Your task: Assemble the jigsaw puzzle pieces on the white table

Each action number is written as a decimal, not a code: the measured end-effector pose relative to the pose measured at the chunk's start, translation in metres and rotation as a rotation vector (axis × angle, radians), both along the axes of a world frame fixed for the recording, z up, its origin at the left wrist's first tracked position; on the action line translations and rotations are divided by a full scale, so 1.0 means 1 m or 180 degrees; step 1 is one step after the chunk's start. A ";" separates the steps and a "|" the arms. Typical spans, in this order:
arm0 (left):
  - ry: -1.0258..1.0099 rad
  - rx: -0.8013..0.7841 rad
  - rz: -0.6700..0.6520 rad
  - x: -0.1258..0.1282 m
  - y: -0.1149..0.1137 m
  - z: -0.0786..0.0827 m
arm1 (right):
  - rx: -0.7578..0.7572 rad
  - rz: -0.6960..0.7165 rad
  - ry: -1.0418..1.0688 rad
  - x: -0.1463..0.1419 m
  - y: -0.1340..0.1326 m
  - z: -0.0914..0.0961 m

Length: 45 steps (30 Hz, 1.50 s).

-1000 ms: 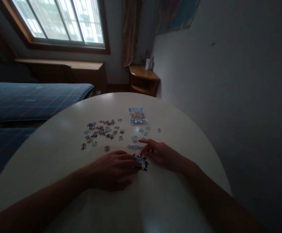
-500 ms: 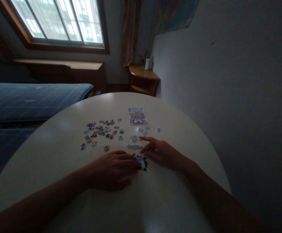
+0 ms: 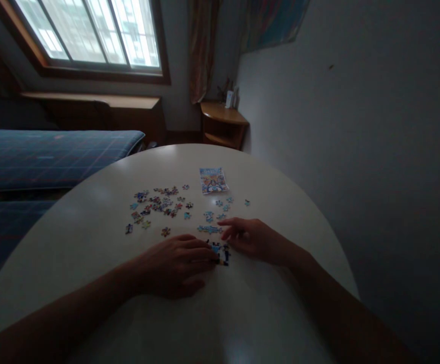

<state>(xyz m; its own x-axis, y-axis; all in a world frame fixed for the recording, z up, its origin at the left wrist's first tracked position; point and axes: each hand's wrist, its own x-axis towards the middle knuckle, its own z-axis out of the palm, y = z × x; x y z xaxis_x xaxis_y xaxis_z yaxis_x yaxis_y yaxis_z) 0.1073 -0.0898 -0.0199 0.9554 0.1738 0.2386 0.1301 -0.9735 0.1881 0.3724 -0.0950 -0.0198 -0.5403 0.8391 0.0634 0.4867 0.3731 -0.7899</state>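
Observation:
My left hand [image 3: 174,263] lies flat on the white round table [image 3: 91,242], fingers stretched out. Its fingertips touch a small joined cluster of dark and blue puzzle pieces [image 3: 223,254]. My right hand [image 3: 252,237] rests just right of that cluster with its fingers curled in and pinched. Its fingertips are beside a short blue strip of joined pieces [image 3: 209,229]. What the pinch holds, if anything, is too dark to see. Several loose pieces [image 3: 159,202] lie scattered further back.
A small picture card [image 3: 213,180] lies beyond the pieces, with a few stray pieces [image 3: 225,205] near it. A blue bed [image 3: 45,156] stands left of the table, a wooden corner shelf [image 3: 223,121] behind it, and a wall close on the right.
My right index finger reached out toward the stray pieces, then drew back; the fingers are now curled together near the blue strip. My left hand has not moved.

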 end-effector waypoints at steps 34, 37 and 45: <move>-0.0075 0.0203 0.0104 -0.002 0.001 -0.002 | 0.0168 0.0346 -0.0623 0.005 -0.005 0.010; -0.0073 0.0201 0.0094 -0.002 0.001 -0.002 | 0.0208 0.0276 -0.0662 0.002 -0.007 0.013; -0.0061 0.0198 0.0079 -0.002 0.001 -0.001 | 0.0328 0.0307 -0.0793 -0.001 -0.009 0.016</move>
<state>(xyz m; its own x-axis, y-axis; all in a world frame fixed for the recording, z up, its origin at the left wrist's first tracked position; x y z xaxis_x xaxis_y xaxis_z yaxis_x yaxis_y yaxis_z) 0.1051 -0.0888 -0.0213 0.9462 0.1816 0.2679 0.1513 -0.9799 0.1300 0.3712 -0.1041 -0.0035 -0.6270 0.7790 0.0008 0.6194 0.4992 -0.6059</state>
